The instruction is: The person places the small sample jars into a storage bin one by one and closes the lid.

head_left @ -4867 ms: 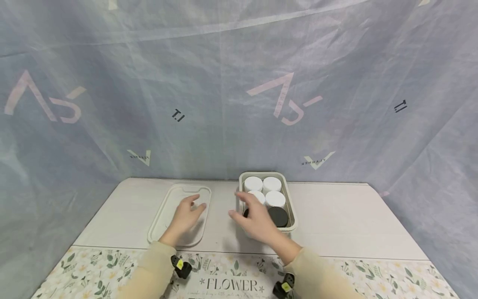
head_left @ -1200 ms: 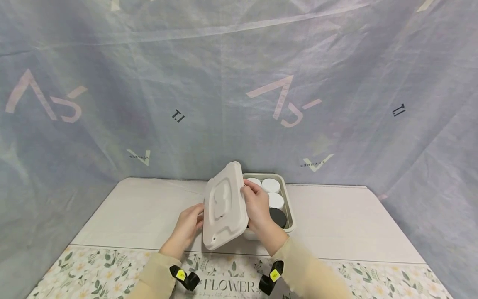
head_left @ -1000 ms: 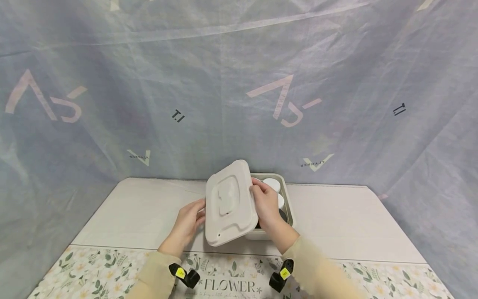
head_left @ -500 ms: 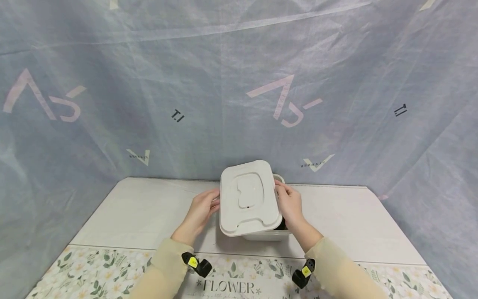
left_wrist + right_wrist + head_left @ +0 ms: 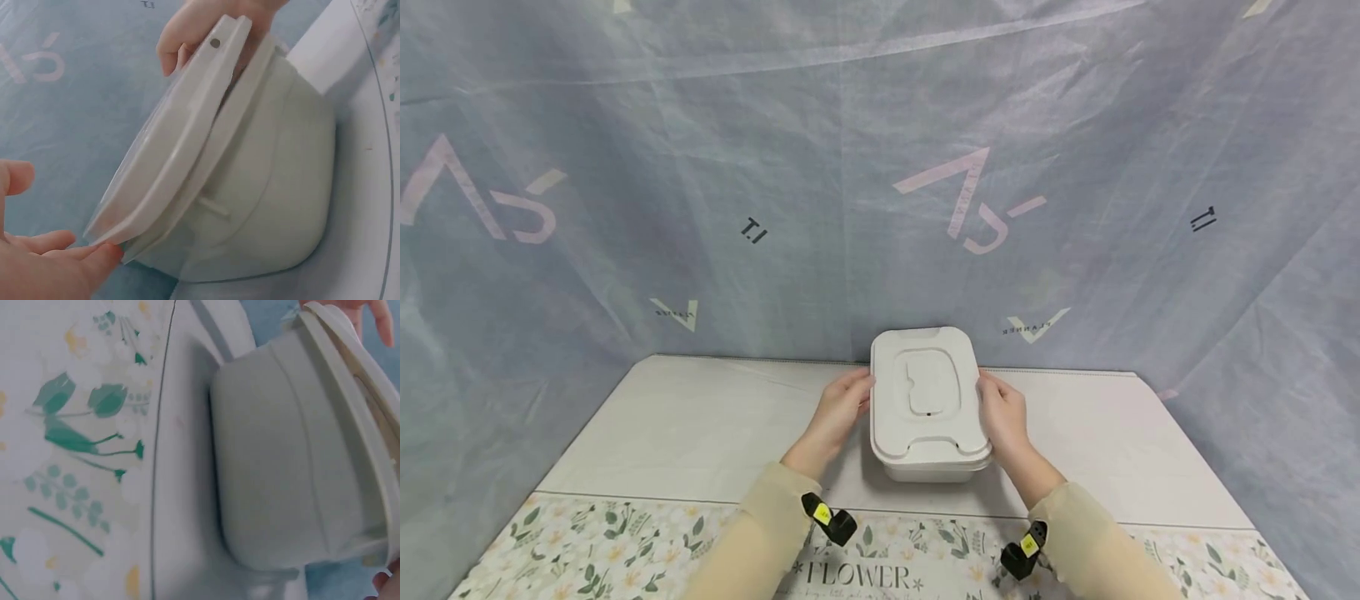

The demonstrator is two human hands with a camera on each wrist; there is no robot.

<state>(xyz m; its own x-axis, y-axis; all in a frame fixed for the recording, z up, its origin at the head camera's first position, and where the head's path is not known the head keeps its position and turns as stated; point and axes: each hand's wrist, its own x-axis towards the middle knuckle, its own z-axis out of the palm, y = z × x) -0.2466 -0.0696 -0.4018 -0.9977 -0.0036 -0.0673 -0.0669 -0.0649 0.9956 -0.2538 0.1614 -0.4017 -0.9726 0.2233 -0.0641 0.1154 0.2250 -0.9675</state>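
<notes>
An off-white lid (image 5: 928, 387) with a raised panel covers the top of a pale storage box (image 5: 928, 475). A narrow gap shows between the lid (image 5: 169, 144) and the box's rim in the left wrist view, wider toward the right hand. My right hand (image 5: 1006, 412) grips the lid's right edge. At the left edge, the fingertips of my left hand (image 5: 835, 412) touch the lid, and its thumb (image 5: 17, 177) stands apart from it. The box's contents are hidden under the lid.
The box (image 5: 269, 456) stands on a white table surface (image 5: 737, 433). Along the front lies a floral mat (image 5: 625, 542) lettered FLOWER. A grey-blue cloth (image 5: 850, 208) hangs close behind the box.
The lid, earlier on the table at the left, was lifted and tilted between both hands. It has moved right and flattened over the box, hiding the white-topped and black-topped jars.
</notes>
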